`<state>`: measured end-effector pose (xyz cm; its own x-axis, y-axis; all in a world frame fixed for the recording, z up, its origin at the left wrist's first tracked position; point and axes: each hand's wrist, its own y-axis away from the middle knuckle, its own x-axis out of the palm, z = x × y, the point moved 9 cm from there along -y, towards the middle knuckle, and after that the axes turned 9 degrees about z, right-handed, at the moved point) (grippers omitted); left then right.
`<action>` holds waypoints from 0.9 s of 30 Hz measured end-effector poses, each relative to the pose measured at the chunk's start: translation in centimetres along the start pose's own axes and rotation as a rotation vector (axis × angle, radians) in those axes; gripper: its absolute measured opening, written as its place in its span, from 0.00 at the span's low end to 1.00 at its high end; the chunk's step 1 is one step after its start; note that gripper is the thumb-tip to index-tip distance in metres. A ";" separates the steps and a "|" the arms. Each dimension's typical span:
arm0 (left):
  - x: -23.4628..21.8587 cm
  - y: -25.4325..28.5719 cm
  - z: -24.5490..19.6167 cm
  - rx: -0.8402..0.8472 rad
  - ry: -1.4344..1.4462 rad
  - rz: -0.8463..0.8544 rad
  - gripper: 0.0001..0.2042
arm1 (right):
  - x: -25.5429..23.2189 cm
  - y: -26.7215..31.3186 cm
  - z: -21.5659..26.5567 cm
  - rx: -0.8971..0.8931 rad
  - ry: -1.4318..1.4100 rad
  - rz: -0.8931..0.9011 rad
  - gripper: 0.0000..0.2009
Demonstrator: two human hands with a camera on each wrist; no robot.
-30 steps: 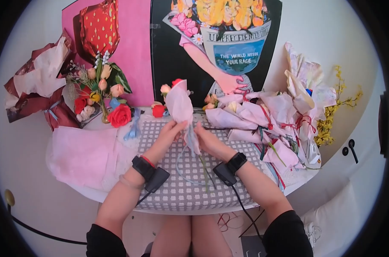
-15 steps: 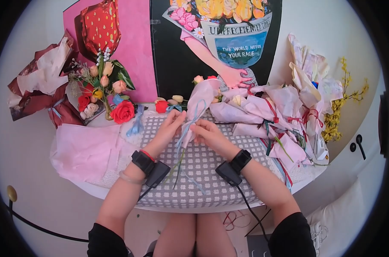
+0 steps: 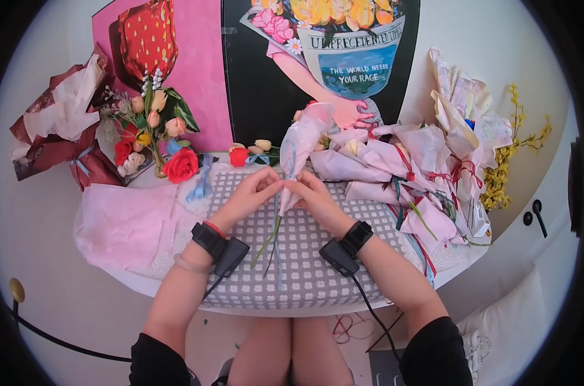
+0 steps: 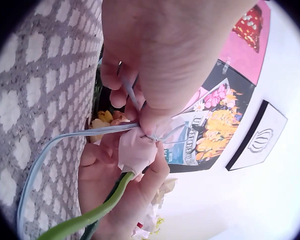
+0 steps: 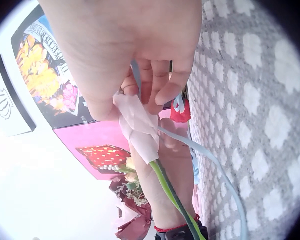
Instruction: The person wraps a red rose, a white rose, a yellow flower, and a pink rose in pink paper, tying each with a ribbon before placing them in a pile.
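A flower wrapped in pale pink paper stands tilted between the two hands, its green stems pointing down toward the person. A light blue ribbon circles the narrow part of the wrap, one tail hanging onto the cloth. The left hand pinches the ribbon between thumb and fingers at the wrap's left side. On the other side the right hand grips the gathered paper and ribbon. In the right wrist view the wrap's lower end shows below the right fingers.
Several pink-wrapped flowers lie at the right, beside yellow blossoms. Pink paper sheets lie at the left. Behind them are a red rose and a dark red bouquet. A checked cloth covers the table's middle.
The wrapped flower has turned, its top leaning right and its stems swinging left. Both hands have drawn close together at the ribbon, whose tail hangs straighter down.
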<state>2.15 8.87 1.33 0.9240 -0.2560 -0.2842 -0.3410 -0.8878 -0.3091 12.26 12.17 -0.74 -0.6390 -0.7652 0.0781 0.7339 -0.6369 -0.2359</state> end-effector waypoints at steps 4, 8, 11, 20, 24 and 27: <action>-0.3 0.0 -0.3 0.023 -0.031 -0.012 0.05 | -0.2 -0.1 -0.2 -0.008 -0.032 0.020 0.09; -1.1 0.1 -1.4 0.128 -0.251 -0.102 0.05 | -0.6 0.0 0.0 -0.021 -0.036 -0.026 0.08; -1.7 0.0 -0.1 0.060 -0.104 -0.145 0.07 | -0.7 0.0 -0.1 -0.009 -0.044 -0.033 0.07; -0.9 0.0 0.6 -0.027 -0.116 -0.050 0.07 | -1.3 -0.1 -0.3 -0.039 -0.033 -0.056 0.10; -1.6 0.0 0.5 0.026 -0.171 -0.122 0.07 | -1.6 -0.4 -1.1 -0.012 -0.035 -0.031 0.08; -2.3 0.1 0.2 0.056 -0.229 -0.186 0.07 | -1.5 -0.3 -0.9 -0.025 -0.020 -0.029 0.08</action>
<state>-0.06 9.43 1.81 0.9108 0.0078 -0.4129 -0.1842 -0.8871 -0.4231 12.76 13.64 -1.68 -0.6550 -0.7484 0.1046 0.7089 -0.6565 -0.2578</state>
